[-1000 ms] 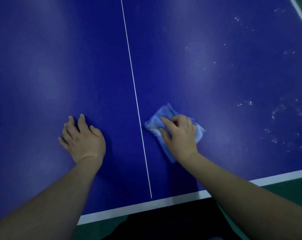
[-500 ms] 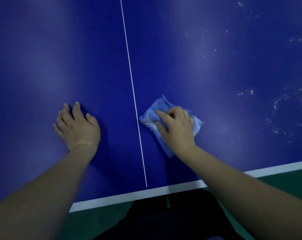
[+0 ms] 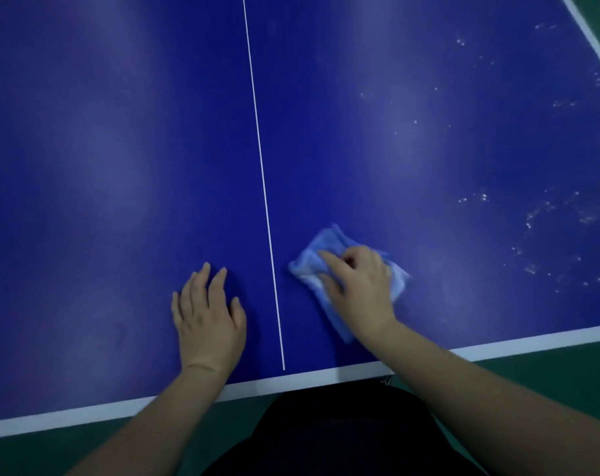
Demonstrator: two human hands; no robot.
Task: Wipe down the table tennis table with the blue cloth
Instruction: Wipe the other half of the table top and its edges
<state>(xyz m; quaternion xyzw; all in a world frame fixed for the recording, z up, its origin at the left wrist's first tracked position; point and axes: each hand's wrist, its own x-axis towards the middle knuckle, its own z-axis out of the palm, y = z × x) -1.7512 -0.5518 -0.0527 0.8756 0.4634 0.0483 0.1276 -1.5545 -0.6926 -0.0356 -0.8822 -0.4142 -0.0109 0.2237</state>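
right hand presses cloth on table just right of centre line, fingers partly curled; left hand flat, steadying; white specks far right unwiped; much left, i'd judge.

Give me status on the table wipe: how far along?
Done: the table left of the centre line shows no specks. In hand: right hand presses the cloth just right of that line; left hand rests flat. Left: white specks far right.
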